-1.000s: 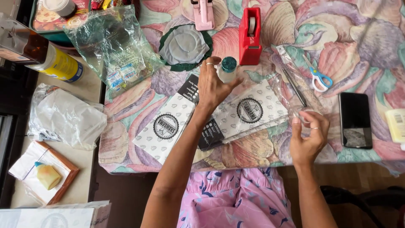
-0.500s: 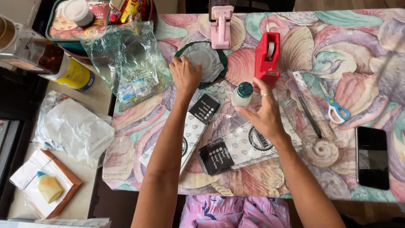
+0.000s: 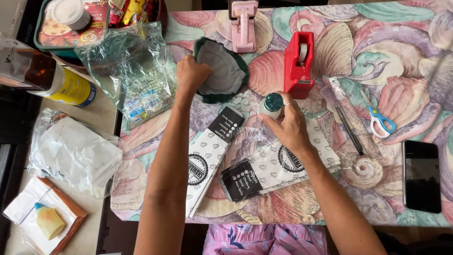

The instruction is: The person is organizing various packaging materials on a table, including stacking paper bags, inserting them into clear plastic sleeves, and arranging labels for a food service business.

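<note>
My left hand [image 3: 191, 74] grips the near left edge of a shallow grey dish with a dark green rim [image 3: 222, 70] and tilts it up off the table. My right hand [image 3: 287, 123] is closed around a small white bottle with a teal cap [image 3: 272, 105], which stands upright just in front of a red tape dispenser [image 3: 299, 64]. Under and between my forearms lie white paper bags with black printed ends [image 3: 222, 151], partly covered by crinkled clear plastic [image 3: 257, 141].
The shell-patterned tablecloth [image 3: 401, 47] also holds a pink stapler-like tool [image 3: 243, 24], blue-handled scissors [image 3: 380, 121], a dark pen [image 3: 349, 128] and a black phone [image 3: 421, 175]. At left are a clear plastic bag [image 3: 132, 71], a yellow-labelled jar [image 3: 61, 85], white bags [image 3: 71, 151] and a tray [image 3: 94, 23].
My left hand moved up from the bottle to the green-rimmed dish and took hold of its edge, lifting it. My right hand came left from the table's right side and closed on the bottle.
</note>
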